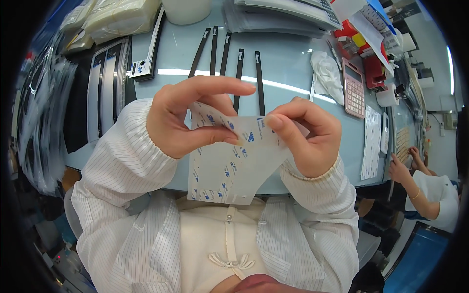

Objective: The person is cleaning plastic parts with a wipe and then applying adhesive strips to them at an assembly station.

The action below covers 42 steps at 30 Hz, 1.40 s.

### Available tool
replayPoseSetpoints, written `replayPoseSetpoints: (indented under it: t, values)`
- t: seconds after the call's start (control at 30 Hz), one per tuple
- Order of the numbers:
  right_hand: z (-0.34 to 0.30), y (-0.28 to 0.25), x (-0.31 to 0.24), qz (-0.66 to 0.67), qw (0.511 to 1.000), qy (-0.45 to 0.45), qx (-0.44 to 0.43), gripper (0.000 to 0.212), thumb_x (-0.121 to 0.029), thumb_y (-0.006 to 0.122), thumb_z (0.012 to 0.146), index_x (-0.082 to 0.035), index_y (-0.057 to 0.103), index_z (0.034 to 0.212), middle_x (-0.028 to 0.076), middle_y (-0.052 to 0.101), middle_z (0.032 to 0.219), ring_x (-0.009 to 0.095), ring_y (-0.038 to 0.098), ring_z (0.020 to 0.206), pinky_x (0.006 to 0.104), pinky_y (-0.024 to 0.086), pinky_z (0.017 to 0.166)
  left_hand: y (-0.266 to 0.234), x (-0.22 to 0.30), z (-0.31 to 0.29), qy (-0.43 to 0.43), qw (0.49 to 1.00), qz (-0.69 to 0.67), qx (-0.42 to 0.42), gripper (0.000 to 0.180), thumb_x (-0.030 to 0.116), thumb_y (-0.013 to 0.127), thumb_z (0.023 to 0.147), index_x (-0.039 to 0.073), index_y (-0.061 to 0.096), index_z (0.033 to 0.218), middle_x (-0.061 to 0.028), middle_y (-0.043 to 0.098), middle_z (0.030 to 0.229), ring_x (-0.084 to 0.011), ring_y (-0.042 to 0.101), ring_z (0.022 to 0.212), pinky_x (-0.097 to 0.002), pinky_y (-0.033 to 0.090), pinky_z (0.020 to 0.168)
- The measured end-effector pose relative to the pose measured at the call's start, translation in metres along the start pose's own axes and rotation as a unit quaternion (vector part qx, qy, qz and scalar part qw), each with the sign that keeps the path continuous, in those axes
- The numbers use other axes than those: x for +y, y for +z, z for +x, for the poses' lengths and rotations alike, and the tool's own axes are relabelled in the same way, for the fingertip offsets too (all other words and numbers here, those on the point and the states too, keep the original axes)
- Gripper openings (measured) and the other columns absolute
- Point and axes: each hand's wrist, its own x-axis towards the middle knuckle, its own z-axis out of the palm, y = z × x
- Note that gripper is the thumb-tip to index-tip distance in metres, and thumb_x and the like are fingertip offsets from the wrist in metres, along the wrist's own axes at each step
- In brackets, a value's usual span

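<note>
Both hands hold a thin translucent sheet of adhesive backing paper [215, 168] printed with scattered blue marks, raised over the table's near edge. My left hand [188, 115] has its thumb on the front of the sheet and fingers partly hidden behind it; the index finger is lifted off, stretched to the right. At the upper right corner, my right hand [310, 134] pinches the sheet between thumb and bent fingers. Beyond the hands, several narrow black strips [260, 80] lie fanned out on the glassy table [288, 63], their near ends partly covered by my left hand and the sheet.
Plastic-wrapped bundles [122, 19], a white tub [187, 10] and stacked clear sleeves [278, 22] line the back. At right lie a crumpled white cloth [326, 75], a pink calculator [353, 90] and a printed liner strip [371, 141]. Another person's hands [400, 168] work farther right.
</note>
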Motion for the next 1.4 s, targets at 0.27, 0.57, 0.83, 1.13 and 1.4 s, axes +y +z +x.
replayPoseSetpoints:
  t: [0.27,0.57,0.83,1.13,1.4]
  values:
    - [-0.004,0.003,0.001,-0.015,0.999,-0.02,0.034,0.007,-0.004,0.071,0.088,0.003,0.068,0.09,0.004,0.063,0.075,0.008,0.056,0.066,0.0213,0.042,0.06,-0.002,0.005,0.006,0.081,0.982,0.17,-0.017,0.042,-0.007,0.08,0.069,0.007,0.073,0.108,-0.0047,0.071,0.093,-0.0188,0.062,0.082,-0.0303,0.052,0.075]
    - [0.004,0.007,0.012,-0.041,0.996,-0.034,0.068,0.01,-0.006,0.071,0.089,0.003,0.069,0.092,0.007,0.069,0.081,0.01,0.063,0.07,0.0209,0.047,0.062,0.003,0.011,0.006,0.078,0.962,0.258,0.042,0.032,0.001,0.084,0.068,0.011,0.075,0.097,-0.0095,0.065,0.112,-0.0239,0.058,0.102,-0.0348,0.05,0.08]
    - [0.033,0.024,0.031,-0.086,0.991,-0.059,0.089,0.011,-0.009,0.07,0.089,0.002,0.07,0.091,0.006,0.07,0.076,0.008,0.064,0.068,0.0202,0.048,0.06,-0.004,0.017,0.003,0.099,0.922,0.365,0.084,0.024,0.003,0.084,0.066,0.01,0.073,0.086,-0.009,0.067,0.111,-0.0283,0.057,0.11,-0.0375,0.049,0.087]
    - [0.104,0.055,0.06,-0.168,0.977,-0.085,0.096,0.018,-0.019,0.071,0.088,-0.001,0.073,0.09,0.011,0.072,0.075,0.016,0.068,0.066,0.0271,0.053,0.062,-0.03,0.076,-0.027,0.158,0.861,0.479,0.066,0.018,0.018,0.08,0.072,0.011,0.068,0.084,-0.016,0.065,0.11,-0.0385,0.053,0.117,-0.0478,0.04,0.101]
    - [0.148,0.084,0.078,-0.258,0.964,0.01,0.066,0.027,-0.033,0.068,0.091,-0.008,0.074,0.099,0.01,0.073,0.09,0.024,0.07,0.079,0.0335,0.054,0.078,-0.053,0.107,-0.072,0.262,0.822,0.488,0.134,0.018,0.029,0.077,0.076,0.017,0.068,0.087,-0.0071,0.065,0.102,-0.0263,0.058,0.107,-0.0458,0.042,0.102]
